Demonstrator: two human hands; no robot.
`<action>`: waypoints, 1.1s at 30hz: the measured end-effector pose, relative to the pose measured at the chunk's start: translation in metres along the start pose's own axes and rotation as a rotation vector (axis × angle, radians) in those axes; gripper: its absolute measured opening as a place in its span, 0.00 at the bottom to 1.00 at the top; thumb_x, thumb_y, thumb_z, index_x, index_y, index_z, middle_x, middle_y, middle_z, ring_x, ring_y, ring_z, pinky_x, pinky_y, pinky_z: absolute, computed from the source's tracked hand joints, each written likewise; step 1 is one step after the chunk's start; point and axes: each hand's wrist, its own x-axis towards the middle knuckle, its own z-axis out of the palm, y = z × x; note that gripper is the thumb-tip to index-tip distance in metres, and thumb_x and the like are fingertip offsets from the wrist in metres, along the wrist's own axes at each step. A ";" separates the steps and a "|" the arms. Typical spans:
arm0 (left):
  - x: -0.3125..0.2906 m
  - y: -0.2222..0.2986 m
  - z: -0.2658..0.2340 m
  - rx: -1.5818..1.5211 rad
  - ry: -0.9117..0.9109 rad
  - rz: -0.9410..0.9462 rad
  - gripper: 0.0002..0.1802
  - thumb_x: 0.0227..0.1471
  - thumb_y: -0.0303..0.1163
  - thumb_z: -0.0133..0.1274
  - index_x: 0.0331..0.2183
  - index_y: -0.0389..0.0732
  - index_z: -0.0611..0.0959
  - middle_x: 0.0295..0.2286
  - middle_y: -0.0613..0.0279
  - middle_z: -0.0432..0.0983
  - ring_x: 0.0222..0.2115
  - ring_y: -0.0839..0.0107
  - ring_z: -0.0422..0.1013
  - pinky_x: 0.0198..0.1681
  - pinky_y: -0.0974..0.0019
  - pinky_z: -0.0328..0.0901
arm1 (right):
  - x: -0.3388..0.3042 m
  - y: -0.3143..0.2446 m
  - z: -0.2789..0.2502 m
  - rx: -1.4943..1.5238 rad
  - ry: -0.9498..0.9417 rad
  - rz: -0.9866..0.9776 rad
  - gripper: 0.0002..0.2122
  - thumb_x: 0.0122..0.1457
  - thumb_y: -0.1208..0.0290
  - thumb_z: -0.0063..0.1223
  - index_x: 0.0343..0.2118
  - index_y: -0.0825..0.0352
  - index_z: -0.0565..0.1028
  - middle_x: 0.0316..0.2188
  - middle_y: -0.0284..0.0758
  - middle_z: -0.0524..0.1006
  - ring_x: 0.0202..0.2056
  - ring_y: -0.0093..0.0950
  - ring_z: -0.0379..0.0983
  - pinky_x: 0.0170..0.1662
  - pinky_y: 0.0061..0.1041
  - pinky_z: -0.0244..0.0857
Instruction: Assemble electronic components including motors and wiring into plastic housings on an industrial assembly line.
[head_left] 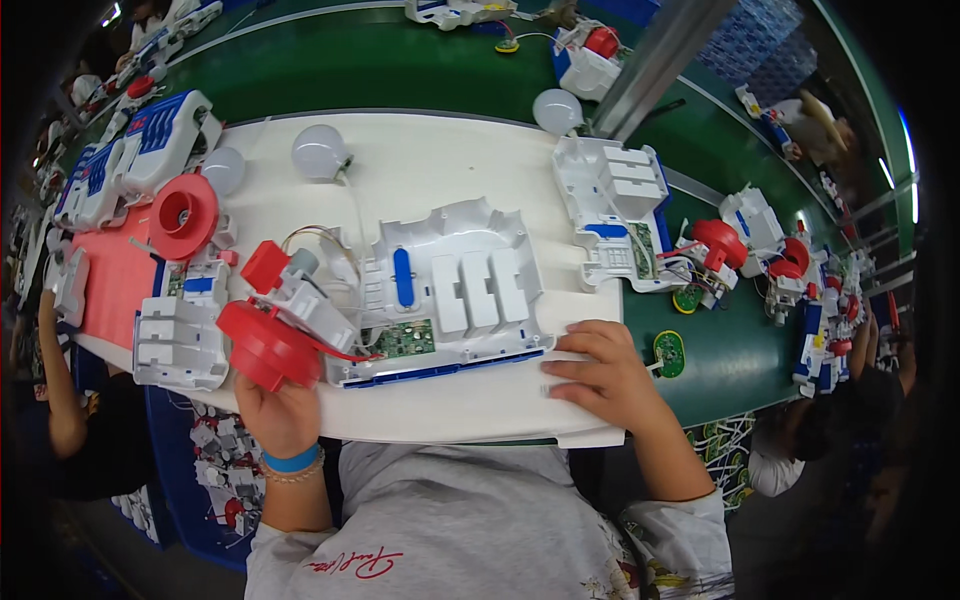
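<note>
Fingers of the left hand (pixel 283 405) curl up around the lower edge of a red round fan part (pixel 266 345), gripping it at the near edge of a white work board (pixel 450 405). Fingers of the right hand (pixel 605 375) lie spread and flat on the same board, holding nothing, just beside the near right corner of a white plastic casing (pixel 455 290).

That casing sits in the middle of the board, open side up. It is a wide shallow shell with three raised ribs, a blue oval slot, a small green circuit board (pixel 405 340) and a blue strip along its near edge. Thin red and white wires run from it to the red fan part and its white mount.

Judging by looks, the assembly is light, stiff and hollow, with fragile wires and solder joints; it seems best gripped by the shell's outer edges, never by the wires.

Around the board lie white bulbs (pixel 320 152), more casings and a green conveyor belt (pixel 400 70).
</note>
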 end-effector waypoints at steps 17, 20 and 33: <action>0.002 0.015 -0.026 -0.135 -0.186 -0.055 0.26 0.54 0.36 0.39 0.52 0.35 0.59 0.50 0.56 0.60 0.50 0.64 0.58 0.54 0.61 0.52 | -0.017 0.009 0.002 0.092 0.013 -0.125 0.13 0.46 0.59 0.54 0.32 0.61 0.74 0.36 0.29 0.71 0.42 0.30 0.63 0.45 0.30 0.53; 0.008 0.002 -0.006 -0.096 -0.224 -0.058 0.22 0.55 0.35 0.37 0.50 0.36 0.63 0.48 0.57 0.63 0.48 0.66 0.60 0.53 0.62 0.54 | -0.017 0.025 -0.003 0.352 -0.061 -0.114 0.10 0.45 0.64 0.55 0.31 0.59 0.76 0.36 0.28 0.72 0.42 0.29 0.64 0.46 0.30 0.52; 0.005 0.005 0.012 0.012 -0.019 -0.015 0.25 0.54 0.36 0.35 0.53 0.38 0.58 0.47 0.58 0.63 0.46 0.64 0.62 0.47 0.59 0.59 | -0.007 0.018 -0.017 0.297 -0.279 -0.214 0.08 0.37 0.63 0.61 0.23 0.56 0.79 0.38 0.26 0.74 0.49 0.31 0.62 0.48 0.32 0.49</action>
